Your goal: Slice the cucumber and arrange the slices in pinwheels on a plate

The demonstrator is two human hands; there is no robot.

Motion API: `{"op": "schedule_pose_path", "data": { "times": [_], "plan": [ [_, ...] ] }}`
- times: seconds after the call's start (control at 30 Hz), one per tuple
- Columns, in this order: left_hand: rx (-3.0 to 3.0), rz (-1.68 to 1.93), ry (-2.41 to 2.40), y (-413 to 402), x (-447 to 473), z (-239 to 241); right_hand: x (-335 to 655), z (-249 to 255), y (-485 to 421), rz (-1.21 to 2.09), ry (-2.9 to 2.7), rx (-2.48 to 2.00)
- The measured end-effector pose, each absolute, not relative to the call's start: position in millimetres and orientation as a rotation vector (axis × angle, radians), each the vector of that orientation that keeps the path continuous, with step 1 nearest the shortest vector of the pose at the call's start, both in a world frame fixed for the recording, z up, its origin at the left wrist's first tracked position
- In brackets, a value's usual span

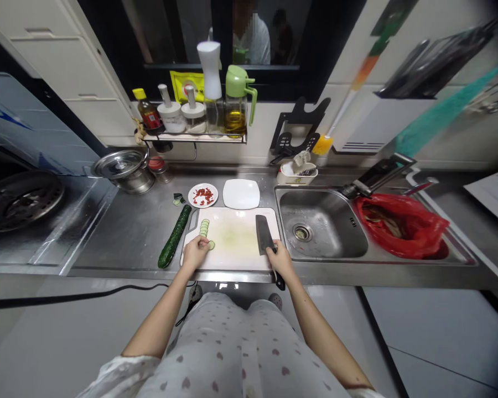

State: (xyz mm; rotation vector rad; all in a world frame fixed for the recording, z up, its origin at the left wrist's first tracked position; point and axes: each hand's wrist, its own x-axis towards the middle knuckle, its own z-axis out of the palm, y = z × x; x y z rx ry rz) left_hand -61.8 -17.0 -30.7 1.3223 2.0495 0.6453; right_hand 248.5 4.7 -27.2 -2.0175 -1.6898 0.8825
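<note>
My left hand [196, 252] is at the left side of the white cutting board [232, 262], with its fingers closed at the edge of a cucumber slice [211, 245]. Just beyond the fingers, a row of overlapping cucumber slices [205, 226] lies on the board. My right hand [281, 260] grips a cleaver [264, 235] by its black handle at the board's right edge. The dark blade points away from me over the board. A long uncut cucumber [174, 237] lies on the counter left of the board.
Behind the board stand a plate of chopped red pieces [203, 195] and a white plate [241, 194]. Cucumber scraps [178, 199] lie nearby. To the right is a sink [323, 221] with a red plastic bag [402, 226] beside it. A lidded pot [126, 171] stands at back left.
</note>
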Motion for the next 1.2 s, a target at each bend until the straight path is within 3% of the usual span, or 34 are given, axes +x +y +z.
{"op": "schedule_pose_path", "data": {
  "times": [0.73,1.2],
  "plan": [
    [1.416,0.333,2.324,-23.7,-73.8,-21.5,250.8,-23.3,5.2,0.636,-1.819,-2.301],
    [1.457,0.717,2.163,-1.6,-44.4,-14.9,243.1,2.0,5.0,0.467,-1.904,-2.456]
  ]
}}
